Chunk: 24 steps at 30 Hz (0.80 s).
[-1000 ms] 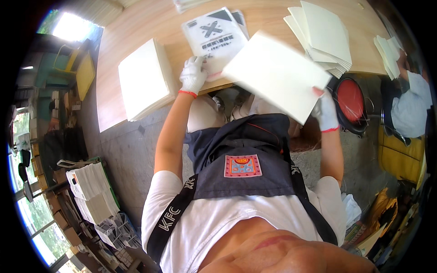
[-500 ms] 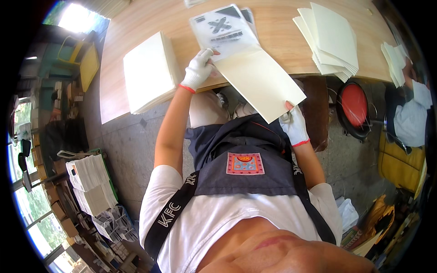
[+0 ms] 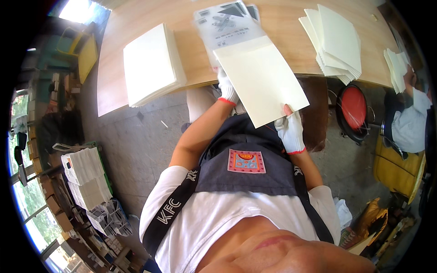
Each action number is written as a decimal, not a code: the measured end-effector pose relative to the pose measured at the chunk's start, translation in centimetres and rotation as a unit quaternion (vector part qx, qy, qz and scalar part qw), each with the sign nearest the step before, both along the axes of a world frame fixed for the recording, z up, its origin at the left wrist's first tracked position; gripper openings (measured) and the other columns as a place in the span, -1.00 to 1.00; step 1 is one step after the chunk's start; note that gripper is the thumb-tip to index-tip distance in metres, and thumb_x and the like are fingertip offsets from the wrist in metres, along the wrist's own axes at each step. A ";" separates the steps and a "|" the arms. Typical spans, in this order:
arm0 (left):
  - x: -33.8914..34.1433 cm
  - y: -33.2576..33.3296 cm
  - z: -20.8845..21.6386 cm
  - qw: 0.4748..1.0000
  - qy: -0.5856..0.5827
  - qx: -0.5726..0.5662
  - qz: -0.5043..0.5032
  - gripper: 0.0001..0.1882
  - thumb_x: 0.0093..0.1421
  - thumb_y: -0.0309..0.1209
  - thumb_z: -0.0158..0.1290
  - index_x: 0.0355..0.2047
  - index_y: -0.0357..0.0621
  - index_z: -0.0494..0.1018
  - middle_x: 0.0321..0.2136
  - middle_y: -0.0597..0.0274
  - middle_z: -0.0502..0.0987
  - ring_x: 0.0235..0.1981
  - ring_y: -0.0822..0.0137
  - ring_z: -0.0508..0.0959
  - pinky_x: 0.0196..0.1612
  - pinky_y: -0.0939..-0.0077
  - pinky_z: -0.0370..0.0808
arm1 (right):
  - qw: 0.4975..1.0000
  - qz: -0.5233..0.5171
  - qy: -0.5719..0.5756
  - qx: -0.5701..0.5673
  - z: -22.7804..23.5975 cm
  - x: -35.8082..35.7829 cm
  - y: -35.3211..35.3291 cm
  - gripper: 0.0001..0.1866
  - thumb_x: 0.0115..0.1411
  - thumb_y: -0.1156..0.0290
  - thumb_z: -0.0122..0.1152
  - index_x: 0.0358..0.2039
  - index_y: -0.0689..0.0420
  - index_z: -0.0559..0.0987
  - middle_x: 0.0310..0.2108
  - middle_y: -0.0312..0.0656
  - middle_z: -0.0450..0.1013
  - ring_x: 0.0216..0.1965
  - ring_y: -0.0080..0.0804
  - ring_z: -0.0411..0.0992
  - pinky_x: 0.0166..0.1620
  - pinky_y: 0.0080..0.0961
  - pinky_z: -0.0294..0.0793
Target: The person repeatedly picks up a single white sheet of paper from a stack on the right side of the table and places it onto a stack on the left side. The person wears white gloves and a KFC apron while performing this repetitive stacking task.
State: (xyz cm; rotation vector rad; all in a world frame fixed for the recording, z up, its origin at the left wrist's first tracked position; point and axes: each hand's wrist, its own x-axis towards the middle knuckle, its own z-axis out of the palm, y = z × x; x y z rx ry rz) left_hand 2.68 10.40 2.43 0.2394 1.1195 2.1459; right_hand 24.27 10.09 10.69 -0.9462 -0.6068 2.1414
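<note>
Since a second ago, the cream card sheet (image 3: 261, 84) has swung in from the right to lie over the table edge (image 3: 191, 84), atop the printed sheet (image 3: 227, 22). Its long axis runs from 11 to 5 o'clock. The right hand (image 3: 290, 129) pinches its near corner at 5 o'clock, thumb on top. The left hand (image 3: 226, 86) sits under its 9 o'clock edge; I cannot tell its fingers' state.

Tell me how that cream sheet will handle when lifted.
The cream sheet is probably fairly stiff: gripped by the right hand at one corner, it stays flat. Likely light, since it looks thin. The gloves should limit slipping.
</note>
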 end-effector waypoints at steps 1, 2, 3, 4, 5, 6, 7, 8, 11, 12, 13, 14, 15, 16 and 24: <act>-0.3 0.1 -1.7 0.993 -0.093 0.035 -0.068 -0.57 0.25 -0.33 -0.13 0.12 -0.10 0.14 -0.07 0.10 0.37 -0.09 0.21 0.45 -0.12 0.32 0.49 | 1.000 0.027 0.009 0.012 -0.1 0.3 0.1 -0.72 0.24 0.38 -0.02 -0.04 0.13 0.34 -0.35 -0.26 0.42 -0.58 -0.62 0.37 -0.66 -0.73 0.28; -0.4 0.2 -3.3 0.971 -0.183 0.071 -0.138 -0.58 0.28 -0.25 -0.17 0.11 -0.12 0.17 -0.06 0.10 0.37 -0.08 0.19 0.44 -0.10 0.28 0.49 | 0.998 0.052 0.018 0.025 -0.4 0.7 0.4 -0.71 0.25 0.40 -0.02 -0.02 0.13 0.33 -0.31 -0.26 0.42 -0.54 -0.62 0.39 -0.63 -0.73 0.36; 0.1 -0.2 -4.3 0.977 -0.140 0.052 -0.153 -0.63 0.25 -0.30 -0.12 0.03 -0.16 0.22 -0.13 0.09 0.40 -0.15 0.23 0.47 -0.17 0.33 0.51 | 0.996 0.076 0.028 0.038 -0.8 1.1 0.6 -0.70 0.25 0.41 -0.03 0.00 0.14 0.32 -0.26 -0.25 0.42 -0.50 -0.62 0.42 -0.61 -0.74 0.44; 0.8 -0.8 -5.4 0.981 -0.097 0.032 -0.166 -0.68 0.21 -0.35 -0.07 -0.05 -0.20 0.28 -0.21 0.09 0.44 -0.23 0.26 0.49 -0.24 0.37 0.52 | 0.994 0.099 0.019 0.033 -1.4 1.1 0.9 -0.70 0.25 0.41 -0.03 -0.01 0.14 0.33 -0.26 -0.25 0.42 -0.47 -0.58 0.43 -0.57 -0.71 0.47; 1.8 -1.3 -5.9 0.983 -0.089 0.022 -0.161 -0.72 0.20 -0.38 -0.04 -0.11 -0.22 0.32 -0.26 0.09 0.46 -0.29 0.28 0.51 -0.30 0.40 0.53 | 0.993 0.117 0.011 0.028 -2.5 0.9 1.5 -0.70 0.25 0.41 -0.03 -0.01 0.14 0.33 -0.26 -0.25 0.41 -0.44 -0.55 0.44 -0.53 -0.67 0.50; 2.7 -1.8 -6.2 0.984 -0.083 0.011 -0.155 -0.75 0.18 -0.40 -0.01 -0.16 -0.24 0.36 -0.32 0.09 0.48 -0.36 0.30 0.52 -0.36 0.43 0.54 | 0.990 0.136 0.004 0.022 -3.5 0.5 2.0 -0.71 0.25 0.41 -0.04 -0.01 0.15 0.33 -0.25 -0.24 0.41 -0.41 -0.52 0.45 -0.49 -0.64 0.53; 4.1 -2.4 -6.4 0.986 -0.114 0.011 -0.125 -0.77 0.17 -0.39 -0.01 -0.19 -0.25 0.38 -0.37 0.10 0.50 -0.43 0.30 0.53 -0.42 0.43 0.54 | 0.993 0.116 -0.008 -0.002 -4.6 -0.5 2.2 -0.70 0.25 0.41 -0.04 -0.01 0.16 0.32 -0.24 -0.21 0.40 -0.35 -0.44 0.45 -0.40 -0.58 0.54; 4.8 -3.0 -6.1 0.988 -0.052 -0.093 -0.108 -0.80 0.17 -0.39 0.00 -0.24 -0.25 0.40 -0.48 0.15 0.50 -0.57 0.33 0.51 -0.54 0.47 0.50 | 0.995 0.091 -0.019 -0.029 -5.9 -2.1 2.2 -0.69 0.25 0.41 -0.04 0.00 0.18 0.32 -0.22 -0.18 0.39 -0.29 -0.37 0.45 -0.30 -0.52 0.56; 6.0 -3.7 -3.7 0.963 -0.118 -0.222 -0.095 -0.84 0.18 -0.38 0.00 -0.30 -0.22 0.44 -0.64 0.21 0.49 -0.77 0.43 0.44 -0.74 0.60 0.37 | 0.974 -0.015 0.091 -0.208 -7.2 -6.9 3.5 -0.64 0.28 0.39 -0.10 0.06 0.20 0.22 -0.09 -0.02 0.31 -0.07 -0.12 0.38 0.02 -0.25 0.46; 6.0 -3.5 -2.7 0.962 -0.117 -0.228 -0.095 -0.87 0.18 -0.40 -0.02 -0.35 -0.19 0.45 -0.67 0.25 0.47 -0.75 0.45 0.45 -0.75 0.62 0.35 | 0.965 0.022 0.207 -0.163 -7.8 -7.9 4.1 -0.64 0.29 0.40 -0.12 0.06 0.24 0.21 -0.04 0.06 0.28 -0.05 0.00 0.36 0.07 -0.18 0.41; 5.5 -3.9 -2.9 0.962 -0.136 -0.204 -0.123 -0.90 0.18 -0.43 -0.03 -0.37 -0.18 0.44 -0.61 0.23 0.49 -0.70 0.43 0.48 -0.71 0.57 0.39 | 0.965 0.001 0.197 -0.175 -8.3 -9.0 4.9 -0.63 0.31 0.39 -0.17 0.07 0.28 0.19 -0.02 0.10 0.27 -0.04 -0.02 0.36 0.08 -0.20 0.40; 4.9 -3.9 -2.9 0.970 -0.121 -0.175 -0.114 -0.89 0.18 -0.43 -0.04 -0.35 -0.18 0.43 -0.57 0.22 0.50 -0.65 0.40 0.50 -0.67 0.54 0.43 | 0.964 0.015 0.198 -0.178 -8.1 -9.6 4.9 -0.63 0.31 0.38 -0.18 0.07 0.29 0.20 -0.04 0.11 0.28 -0.05 -0.03 0.37 0.07 -0.21 0.41; 4.3 -3.9 -2.8 0.978 -0.106 -0.146 -0.106 -0.88 0.19 -0.43 -0.06 -0.33 -0.18 0.42 -0.54 0.21 0.51 -0.61 0.38 0.52 -0.63 0.51 0.46 | 0.963 0.028 0.199 -0.181 -7.8 -9.8 4.8 -0.63 0.31 0.37 -0.19 0.06 0.29 0.21 -0.06 0.12 0.30 -0.06 -0.05 0.38 0.07 -0.21 0.41; 3.4 -4.7 -2.6 0.957 -0.148 -0.186 -0.164 -0.83 0.20 -0.40 -0.06 -0.27 -0.22 0.41 -0.44 0.17 0.51 -0.52 0.30 0.56 -0.51 0.45 0.54 | 0.970 0.073 0.158 -0.168 -7.4 -9.6 4.4 -0.65 0.31 0.36 -0.17 0.04 0.27 0.24 -0.13 0.08 0.34 -0.13 -0.12 0.42 -0.01 -0.26 0.46; -1.6 -9.7 0.6 0.954 0.041 -0.265 -0.136 -0.77 0.18 -0.27 0.04 -0.35 -0.20 0.41 -0.55 0.20 0.53 -0.52 0.42 0.56 -0.54 0.68 0.43 | 0.810 0.308 -0.237 0.439 -5.1 -9.4 3.6 -0.81 0.20 0.36 -0.01 -0.19 0.07 0.47 -0.62 -0.24 0.45 -0.67 -0.50 0.41 -0.60 -0.50 0.35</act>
